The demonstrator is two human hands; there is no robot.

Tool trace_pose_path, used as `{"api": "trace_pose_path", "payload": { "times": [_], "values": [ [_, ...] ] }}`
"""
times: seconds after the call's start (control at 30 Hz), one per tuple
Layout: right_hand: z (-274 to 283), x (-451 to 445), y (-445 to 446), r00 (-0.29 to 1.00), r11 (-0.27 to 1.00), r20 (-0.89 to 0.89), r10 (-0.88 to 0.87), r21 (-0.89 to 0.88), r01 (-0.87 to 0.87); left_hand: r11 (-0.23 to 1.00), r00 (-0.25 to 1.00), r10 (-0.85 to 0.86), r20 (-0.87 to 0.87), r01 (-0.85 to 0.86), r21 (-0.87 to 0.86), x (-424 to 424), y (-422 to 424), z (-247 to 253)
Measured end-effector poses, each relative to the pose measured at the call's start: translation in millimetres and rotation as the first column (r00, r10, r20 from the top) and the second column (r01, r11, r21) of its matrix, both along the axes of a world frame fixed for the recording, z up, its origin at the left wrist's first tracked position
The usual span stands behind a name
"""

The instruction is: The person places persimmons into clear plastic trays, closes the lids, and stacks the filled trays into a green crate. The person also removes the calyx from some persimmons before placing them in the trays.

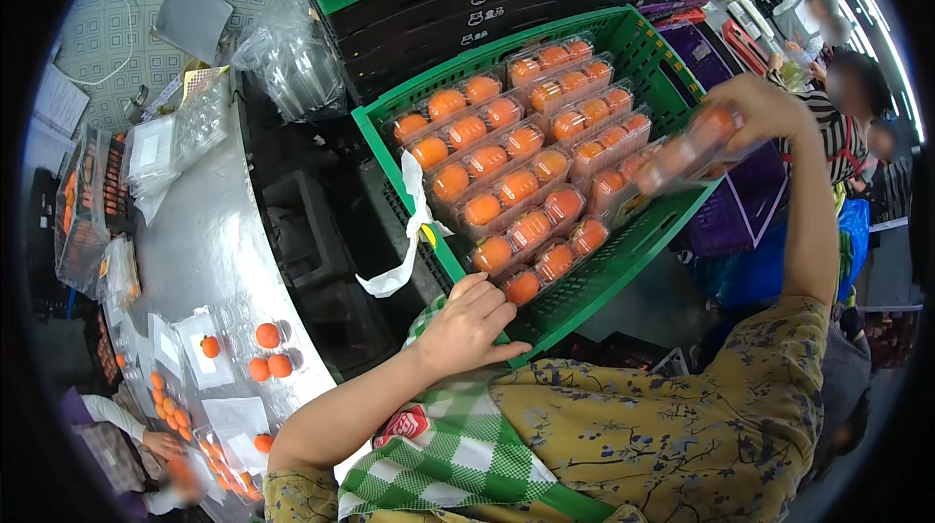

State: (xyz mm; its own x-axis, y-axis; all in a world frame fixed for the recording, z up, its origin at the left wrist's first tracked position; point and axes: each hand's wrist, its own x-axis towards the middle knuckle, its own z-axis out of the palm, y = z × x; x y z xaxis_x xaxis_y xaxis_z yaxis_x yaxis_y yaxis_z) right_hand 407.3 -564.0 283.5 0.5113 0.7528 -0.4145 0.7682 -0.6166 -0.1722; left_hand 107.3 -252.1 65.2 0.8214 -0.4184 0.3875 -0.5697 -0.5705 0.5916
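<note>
In front of me a green plastic crate holds several rows of clear plastic packs, each filled with round orange fruits. My left hand grips the crate's near-left rim, thumb spread along the edge and fingertips beside the closest packs. At the crate's right side my right hand holds another clear fruit pack from above. That pack is tilted and blurred, over the right end of the rows. A torn white strip hangs on the crate's left rim.
Stacked black crates stand behind the green one, purple crates to its right. On the left, a metal table carries loose orange fruits and open clear packs. A co-worker's hand is at its near end; other people stand far right.
</note>
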Motion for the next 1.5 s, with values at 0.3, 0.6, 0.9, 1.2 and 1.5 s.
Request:
{"api": "trace_pose_path", "payload": {
  "times": [0.3,0.6,0.9,1.2,1.5],
  "values": [
    [-113.9,-60.5,17.2,0.987,0.938,0.159,0.007,-0.343,0.049,0.999,0.999,0.000,0.040,0.002,-0.040,-2.7,3.4,-5.5],
    [-93.8,-62.9,-29.6,0.838,0.385,-0.254,-0.483,0.798,0.464,0.990,0.991,0.050,0.124,-0.033,-0.140,-4.6,8.5,-10.4],
    [-298.3,-81.0,-79.9,0.157,-0.680,-0.856,-0.493,0.491,0.544,0.980,0.993,0.023,0.112,0.000,-0.198,-3.1,17.4,-10.1],
    [-286.6,-87.2,-70.1,0.068,-0.653,-0.781,-0.620,0.563,0.506,0.956,0.996,-0.045,0.071,0.063,-0.287,2.6,20.2,-8.0],
    [-292.9,-80.3,-71.3,0.059,-0.654,-0.773,-0.632,0.573,0.493,0.965,0.997,-0.063,0.033,0.069,-0.251,3.6,28.0,-12.3]
  ]
}}
